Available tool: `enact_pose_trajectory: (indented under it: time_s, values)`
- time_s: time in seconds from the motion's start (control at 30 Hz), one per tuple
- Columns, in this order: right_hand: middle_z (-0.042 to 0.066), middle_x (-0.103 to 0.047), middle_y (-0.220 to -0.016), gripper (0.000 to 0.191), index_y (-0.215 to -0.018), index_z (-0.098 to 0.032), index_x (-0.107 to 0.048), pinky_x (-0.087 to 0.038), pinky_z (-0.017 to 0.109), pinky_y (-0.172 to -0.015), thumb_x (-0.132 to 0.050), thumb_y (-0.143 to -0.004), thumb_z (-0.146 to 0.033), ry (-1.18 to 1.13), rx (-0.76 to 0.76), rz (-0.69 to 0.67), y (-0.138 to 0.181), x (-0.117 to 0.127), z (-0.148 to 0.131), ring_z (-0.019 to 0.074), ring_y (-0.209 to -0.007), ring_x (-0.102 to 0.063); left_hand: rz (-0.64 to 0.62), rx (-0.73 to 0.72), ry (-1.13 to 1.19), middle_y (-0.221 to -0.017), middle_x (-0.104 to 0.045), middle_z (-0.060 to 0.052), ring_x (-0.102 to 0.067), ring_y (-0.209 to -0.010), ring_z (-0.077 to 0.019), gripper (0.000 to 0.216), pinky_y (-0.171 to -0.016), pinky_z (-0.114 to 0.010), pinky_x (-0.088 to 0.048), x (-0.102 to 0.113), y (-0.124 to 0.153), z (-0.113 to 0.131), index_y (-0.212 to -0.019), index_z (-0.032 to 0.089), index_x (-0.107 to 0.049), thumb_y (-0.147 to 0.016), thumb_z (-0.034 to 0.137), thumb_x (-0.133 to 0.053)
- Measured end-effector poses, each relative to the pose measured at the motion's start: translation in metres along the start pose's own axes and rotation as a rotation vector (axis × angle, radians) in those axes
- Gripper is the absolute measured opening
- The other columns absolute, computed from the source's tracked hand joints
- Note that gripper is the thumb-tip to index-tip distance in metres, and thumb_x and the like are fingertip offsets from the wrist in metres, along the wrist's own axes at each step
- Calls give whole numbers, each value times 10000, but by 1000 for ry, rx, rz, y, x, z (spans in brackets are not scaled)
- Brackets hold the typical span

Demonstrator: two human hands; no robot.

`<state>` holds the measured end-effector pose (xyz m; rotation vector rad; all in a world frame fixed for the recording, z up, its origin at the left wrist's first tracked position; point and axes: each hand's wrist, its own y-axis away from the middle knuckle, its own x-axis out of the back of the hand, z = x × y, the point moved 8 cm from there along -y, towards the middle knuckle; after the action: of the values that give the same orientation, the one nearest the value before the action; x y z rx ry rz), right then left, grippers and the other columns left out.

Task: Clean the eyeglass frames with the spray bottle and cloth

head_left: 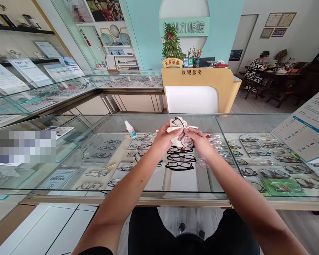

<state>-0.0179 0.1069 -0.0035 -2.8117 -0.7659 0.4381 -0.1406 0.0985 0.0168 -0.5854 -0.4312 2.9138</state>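
Observation:
Over the glass counter, my left hand [162,137] is closed around a cream cleaning cloth [174,124], which is wrapped against one side of a pair of dark-framed eyeglasses [187,142]. My right hand [199,140] pinches the eyeglasses near the middle of the frame, its thumb close to my left thumb. One lens hangs below the fingers; the cloth and fingers partly cover the other. Just below my hands, several black eyeglasses [180,158] sit in a column. To the left, a white spray bottle [130,129] with a blue label stands on the counter.
The glass display counter [146,194] holds several trays of eyeglasses. A printed board [308,120] leans at the right, and a blurred leaflet [23,147] lies left. A wooden cashier desk [199,79] stands beyond. A person [255,72] sits at a far table.

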Motion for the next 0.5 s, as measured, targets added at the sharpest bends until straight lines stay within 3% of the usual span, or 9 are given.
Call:
enact_pose_trajectory:
  time_s: [0.17,0.27,0.33,0.5]
  values:
    - [12,-742,-836,441,-812,-253,-806,-491,327,-741,-836,-886,-687,-38,-15,-65,3,-13,7,186,-749,-584,118,-50,-44,-562,-550,63,-448,-441,-80,518,-439,-237,-336,5,5,0,-846,205,-696,-691,562,-1038]
    - [7,-722,-812,485,-825,-248,-816,-478,321,-726,-822,-886,-729,6,-31,-82,6,-20,7,175,-728,-578,197,-68,-62,-491,-483,69,-391,-407,-74,568,-419,-242,-290,9,6,0,-744,201,-655,-735,666,-980]
    - [3,-707,-783,514,-817,-244,-818,-475,321,-729,-828,-865,-755,21,-25,-63,6,-21,6,172,-720,-578,220,-64,-64,-475,-457,67,-381,-408,-73,621,-426,-248,-302,11,5,0,-675,201,-601,-755,709,-948]
    - [5,-727,-780,515,-780,-240,-809,-459,320,-692,-842,-840,-751,1,5,15,4,-10,1,168,-690,-559,227,-18,68,-631,-615,32,-551,-533,-102,606,-517,-258,-444,15,-1,-6,-759,184,-673,-651,662,-1030]
